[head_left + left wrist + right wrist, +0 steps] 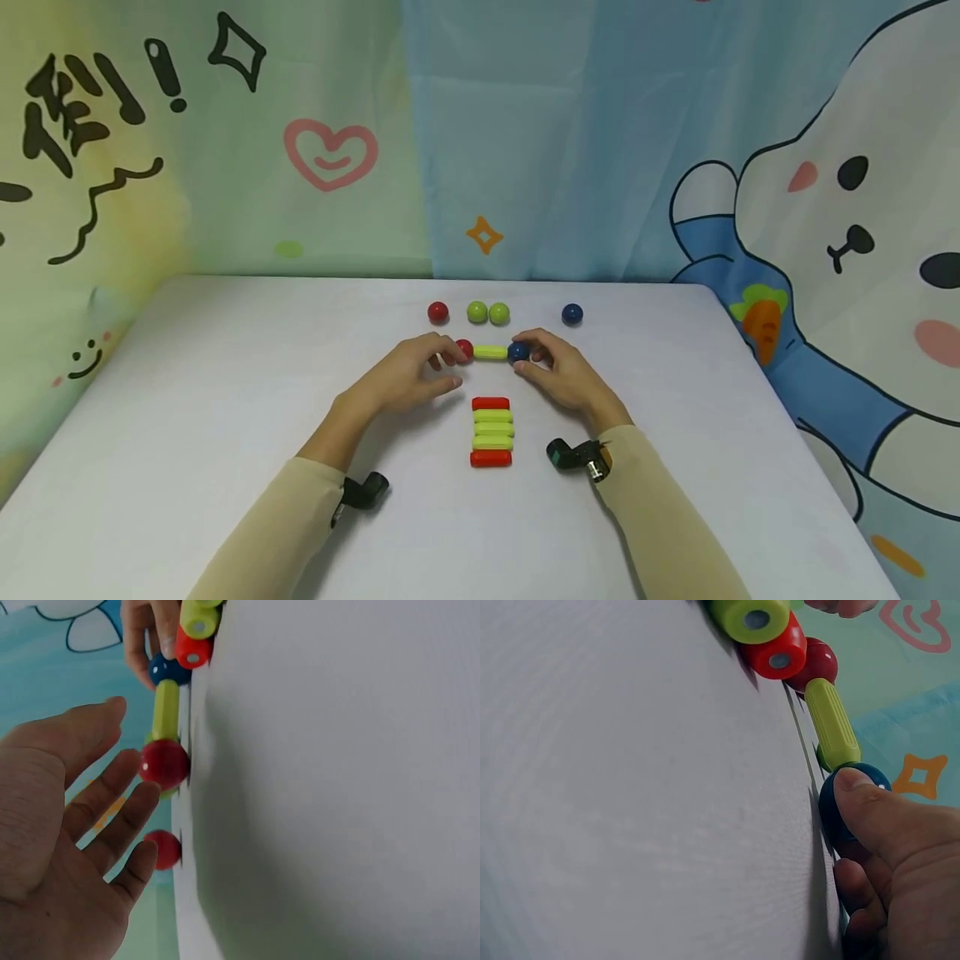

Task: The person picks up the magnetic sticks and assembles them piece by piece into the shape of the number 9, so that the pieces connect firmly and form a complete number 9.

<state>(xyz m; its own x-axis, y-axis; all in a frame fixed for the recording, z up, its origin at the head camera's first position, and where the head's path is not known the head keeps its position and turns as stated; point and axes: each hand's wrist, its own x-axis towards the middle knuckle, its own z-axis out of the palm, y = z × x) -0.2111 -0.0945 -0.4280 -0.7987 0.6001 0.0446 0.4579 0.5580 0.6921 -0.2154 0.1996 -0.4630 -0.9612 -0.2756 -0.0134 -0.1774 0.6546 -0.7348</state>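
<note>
A yellow-green rod (491, 352) lies crosswise on the table, with a red ball (165, 763) at its left end and a dark blue ball (830, 806) at its right end. My right hand (564, 372) pinches the blue ball, its thumb on the near side. At the red ball is my left hand (405, 373), fingers loosely extended and thumb apart from the ball. The fingertips reach the ball's edge; whether they touch it I cannot tell. Nearer to me lies a column of rods: red ones (491, 458) at both ends, several yellow-green ones (492, 429) between.
Behind the hands, a loose red ball (438, 312), two green balls (487, 313) and a blue ball (572, 314) stand in a row. The white table (247, 367) ends at a printed curtain (555, 150). Grey discs show in the rods' ends in the right wrist view.
</note>
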